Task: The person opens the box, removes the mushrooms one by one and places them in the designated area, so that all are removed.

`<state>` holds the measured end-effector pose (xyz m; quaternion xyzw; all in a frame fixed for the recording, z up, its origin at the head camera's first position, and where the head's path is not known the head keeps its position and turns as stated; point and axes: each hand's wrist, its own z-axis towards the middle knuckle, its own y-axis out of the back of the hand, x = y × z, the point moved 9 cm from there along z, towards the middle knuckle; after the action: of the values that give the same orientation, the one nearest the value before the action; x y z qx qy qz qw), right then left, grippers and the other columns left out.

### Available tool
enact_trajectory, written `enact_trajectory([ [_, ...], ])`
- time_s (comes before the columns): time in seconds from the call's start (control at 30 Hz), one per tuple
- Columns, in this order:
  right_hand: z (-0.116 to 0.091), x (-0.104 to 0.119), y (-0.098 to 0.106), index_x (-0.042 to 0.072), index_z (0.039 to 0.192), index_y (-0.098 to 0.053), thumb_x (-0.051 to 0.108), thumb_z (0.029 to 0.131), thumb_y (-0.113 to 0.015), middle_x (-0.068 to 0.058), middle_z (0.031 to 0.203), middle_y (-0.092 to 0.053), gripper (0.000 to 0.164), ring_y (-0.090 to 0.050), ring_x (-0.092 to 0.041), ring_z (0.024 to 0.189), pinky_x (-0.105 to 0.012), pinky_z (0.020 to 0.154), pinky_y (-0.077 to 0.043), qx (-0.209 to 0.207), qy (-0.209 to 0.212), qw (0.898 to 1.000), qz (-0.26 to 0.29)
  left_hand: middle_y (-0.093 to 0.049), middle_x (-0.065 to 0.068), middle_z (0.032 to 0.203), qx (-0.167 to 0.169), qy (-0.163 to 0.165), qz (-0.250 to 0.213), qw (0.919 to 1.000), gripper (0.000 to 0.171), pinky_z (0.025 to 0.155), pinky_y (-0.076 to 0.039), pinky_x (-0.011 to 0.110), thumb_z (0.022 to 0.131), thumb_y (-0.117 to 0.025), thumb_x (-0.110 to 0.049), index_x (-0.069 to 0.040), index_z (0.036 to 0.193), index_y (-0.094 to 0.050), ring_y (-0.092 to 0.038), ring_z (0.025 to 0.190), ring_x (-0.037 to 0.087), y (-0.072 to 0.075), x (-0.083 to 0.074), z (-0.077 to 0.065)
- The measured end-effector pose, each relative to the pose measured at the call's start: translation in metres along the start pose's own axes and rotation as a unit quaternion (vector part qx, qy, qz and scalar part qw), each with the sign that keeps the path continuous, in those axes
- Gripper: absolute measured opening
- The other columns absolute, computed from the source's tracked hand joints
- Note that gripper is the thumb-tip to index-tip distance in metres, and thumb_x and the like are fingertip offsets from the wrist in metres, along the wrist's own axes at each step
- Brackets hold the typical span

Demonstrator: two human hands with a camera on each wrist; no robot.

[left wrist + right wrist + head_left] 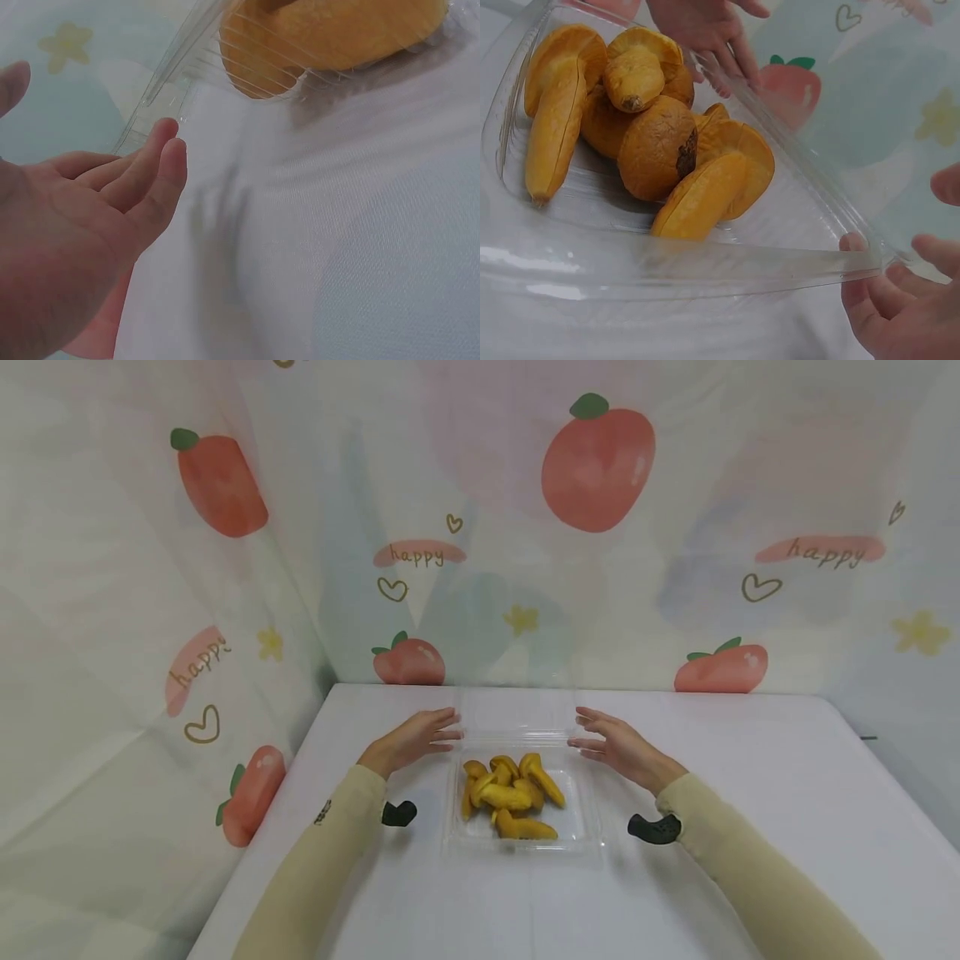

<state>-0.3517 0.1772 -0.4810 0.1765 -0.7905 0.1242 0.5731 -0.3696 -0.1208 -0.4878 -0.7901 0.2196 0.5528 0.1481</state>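
Yellow mushroom-shaped pieces (504,797) lie heaped in a clear plastic box (579,802), its hinged lid (517,714) raised at the far side. For steady handling, the lid is probably best guided evenly from both sides, with light fingers, since thin plastic may flex or twist. The box lies between the two hands and mostly nearer the person than the fingertips, which flank the hinge. The left hand (412,739) and right hand (621,747) are wide, fingers extended, gripping nothing — whether they touch the plastic, I cannot tell. Beneath spreads a white worktop (750,760); behind, a fruit-printed backdrop (480,468).
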Motion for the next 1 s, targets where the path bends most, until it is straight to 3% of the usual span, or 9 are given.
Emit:
enact_trajectory([
  [0.17, -0.002, -0.006, 0.001, 0.008, 0.164, -0.008, 0.022, 0.109, -0.032, -0.019, 0.171, -0.003, 0.061, -0.057, -0.025, 0.133, -0.043, 0.122, -0.036, -0.006, -0.011, 1.0, -0.003, -0.016, 0.012, 0.171, 0.008, 0.01, 0.002, 0.9999, 0.068, 0.127, -0.024, 0.052, 0.11, -0.033, -0.039, -0.006, 0.163, -0.007, -0.033, 0.153, 0.037, -0.002, 0.005, 0.001],
  [0.27, -0.001, -0.009, 0.002, 0.01, 0.164, -0.01, 0.024, 0.11, -0.034, -0.019, 0.171, -0.004, 0.061, -0.063, -0.013, 0.118, -0.027, 0.108, -0.049, -0.008, -0.018, 1.0, 0.003, -0.016, 0.014, 0.171, 0.009, 0.016, 0.008, 0.9998, 0.067, 0.126, -0.025, 0.052, 0.11, -0.032, -0.039, -0.005, 0.163, -0.008, -0.033, 0.152, 0.037, -0.003, 0.006, 0.001],
  [0.37, -0.001, -0.01, 0.003, 0.012, 0.164, -0.009, 0.028, 0.11, -0.036, -0.02, 0.171, -0.004, 0.062, -0.065, -0.011, 0.114, -0.02, 0.098, -0.052, -0.005, -0.015, 1.0, -0.01, -0.019, 0.015, 0.17, 0.004, 0.012, 0.013, 0.9998, 0.069, 0.126, -0.027, 0.053, 0.11, -0.035, -0.042, -0.006, 0.163, -0.009, -0.035, 0.151, 0.038, -0.002, 0.005, 0.002],
  [0.53, -0.006, -0.006, 0.003, 0.011, 0.164, -0.006, 0.034, 0.111, -0.036, -0.024, 0.17, -0.005, 0.065, -0.055, -0.034, 0.137, -0.044, 0.118, -0.042, 0.001, 0.0, 0.997, -0.073, -0.022, 0.012, 0.17, -0.009, 0.007, 0.021, 0.9997, 0.072, 0.125, -0.029, 0.051, 0.109, -0.037, -0.048, -0.013, 0.164, -0.007, -0.037, 0.151, 0.035, 0.003, 0.009, -0.003],
  [0.63, -0.011, 0.003, 0.003, 0.009, 0.164, -0.006, 0.035, 0.11, -0.038, -0.028, 0.168, -0.008, 0.067, -0.04, -0.045, 0.145, -0.056, 0.12, -0.035, -0.005, 0.02, 0.993, -0.116, -0.023, 0.011, 0.169, -0.025, -0.014, 0.023, 0.9993, 0.068, 0.125, -0.029, 0.052, 0.11, -0.037, -0.044, -0.015, 0.164, -0.008, -0.038, 0.15, 0.034, 0.01, 0.008, -0.011],
  [0.73, -0.015, 0.016, 0.004, 0.008, 0.163, -0.009, 0.036, 0.109, -0.043, -0.031, 0.166, -0.012, 0.07, -0.034, -0.049, 0.146, -0.059, 0.117, -0.037, -0.031, 0.045, 0.983, -0.176, -0.024, 0.014, 0.169, -0.048, -0.056, 0.034, 0.9967, 0.065, 0.124, -0.03, 0.055, 0.111, -0.038, -0.036, -0.013, 0.164, -0.01, -0.039, 0.149, 0.037, 0.016, 0.003, -0.021],
  [0.87, -0.025, 0.025, 0.003, 0.008, 0.163, -0.014, 0.037, 0.106, -0.049, -0.031, 0.165, -0.015, 0.073, -0.034, -0.051, 0.146, -0.062, 0.114, -0.04, -0.064, 0.06, 0.967, -0.241, -0.024, 0.019, 0.168, -0.074, -0.096, 0.093, 0.9882, 0.062, 0.121, -0.035, 0.056, 0.11, -0.042, -0.029, -0.009, 0.163, -0.017, -0.041, 0.146, 0.04, 0.016, 0.001, -0.038],
  [1.0, -0.038, 0.027, -0.003, 0.009, 0.162, -0.019, 0.034, 0.105, -0.053, -0.03, 0.164, -0.021, 0.071, -0.034, -0.051, 0.145, -0.067, 0.111, -0.04, -0.081, 0.085, 0.953, -0.28, -0.028, 0.02, 0.166, -0.092, -0.134, 0.156, 0.9743, 0.059, 0.117, -0.039, 0.055, 0.109, -0.046, -0.024, -0.006, 0.161, -0.025, -0.044, 0.144, 0.041, 0.005, -0.004, -0.056],
])
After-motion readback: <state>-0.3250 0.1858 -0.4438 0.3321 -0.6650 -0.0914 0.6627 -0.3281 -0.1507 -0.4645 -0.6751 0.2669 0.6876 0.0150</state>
